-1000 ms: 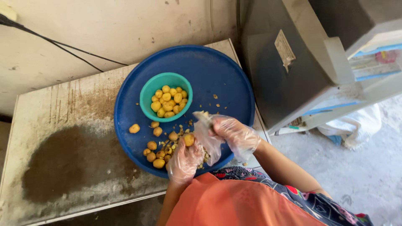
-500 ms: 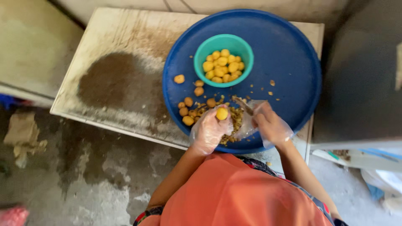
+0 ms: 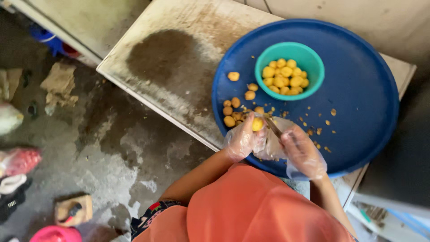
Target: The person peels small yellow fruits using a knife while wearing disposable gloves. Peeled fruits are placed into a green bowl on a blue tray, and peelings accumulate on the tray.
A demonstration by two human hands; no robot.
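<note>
Head view, looking down: one large blue tray (image 3: 358, 89) on a stained table (image 3: 179, 58), one teal bowl (image 3: 290, 69) on it with about a dozen peeled yellow fruits (image 3: 283, 77). Seven or so loose brown-yellow fruits (image 3: 233, 107) beside the bowl. Left hand (image 3: 242, 136), plastic-gloved, grip closed around one yellow fruit (image 3: 257, 124); right hand (image 3: 302, 152) clasping a knife (image 3: 272, 127) against it. Versus half a second earlier: same hold, view shifted. Knife handle hidden; peel scraps hard to count.
</note>
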